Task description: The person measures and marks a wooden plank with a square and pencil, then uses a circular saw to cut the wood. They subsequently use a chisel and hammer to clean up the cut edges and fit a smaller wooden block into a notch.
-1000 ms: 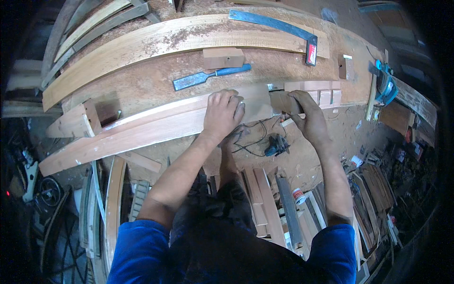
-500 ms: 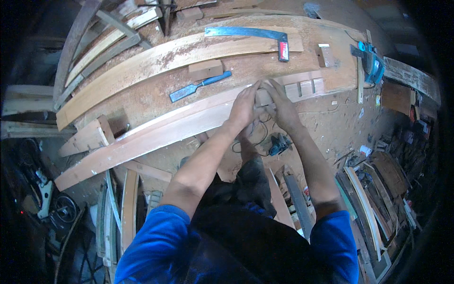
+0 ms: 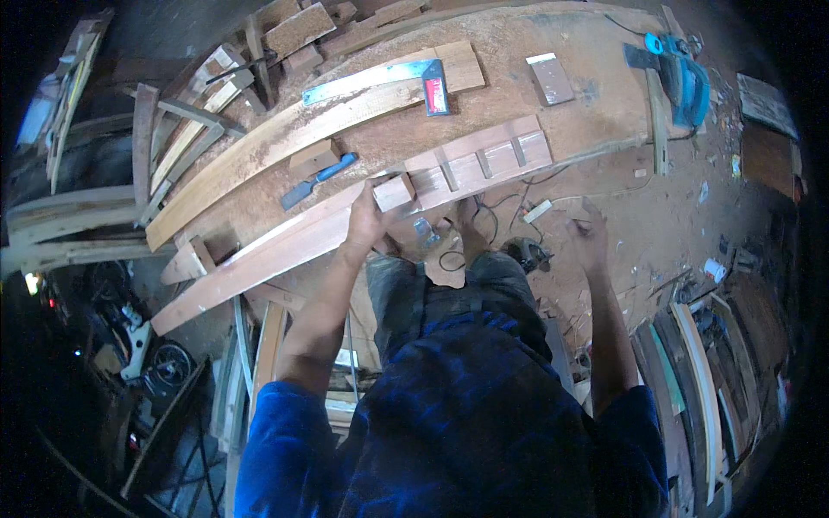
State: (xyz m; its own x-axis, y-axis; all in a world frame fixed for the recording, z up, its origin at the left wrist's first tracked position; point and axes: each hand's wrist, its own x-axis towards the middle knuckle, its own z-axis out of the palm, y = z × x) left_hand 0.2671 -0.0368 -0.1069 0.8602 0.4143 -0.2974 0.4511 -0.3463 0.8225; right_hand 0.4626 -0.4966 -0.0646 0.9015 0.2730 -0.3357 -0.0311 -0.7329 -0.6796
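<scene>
My left hand (image 3: 366,216) is closed on a small wooden block (image 3: 395,193), thumb on its near left side. The block rests on a long pinkish plank (image 3: 285,247) lying slantwise along the bench's near edge. To the right of the block, several slots or dark recesses cross the plank. My right hand (image 3: 591,242) is off to the right, away from the plank and over the floor; it is blurred, so its fingers are hard to read. Behind the plank lie a blue-handled chisel (image 3: 318,180) and another wooden block (image 3: 314,158).
A try square (image 3: 436,91) lies on a long pale board (image 3: 259,141). Farther right on the bench are a brown block (image 3: 550,79) and a blue power planer (image 3: 686,86). Cables and a dark tool (image 3: 528,255) lie on the floor near my legs. Timber is stacked at both sides.
My right hand has left the block and swung right, off the plank. My left hand stays at the block. The view has shifted, uncovering more recesses in the plank.
</scene>
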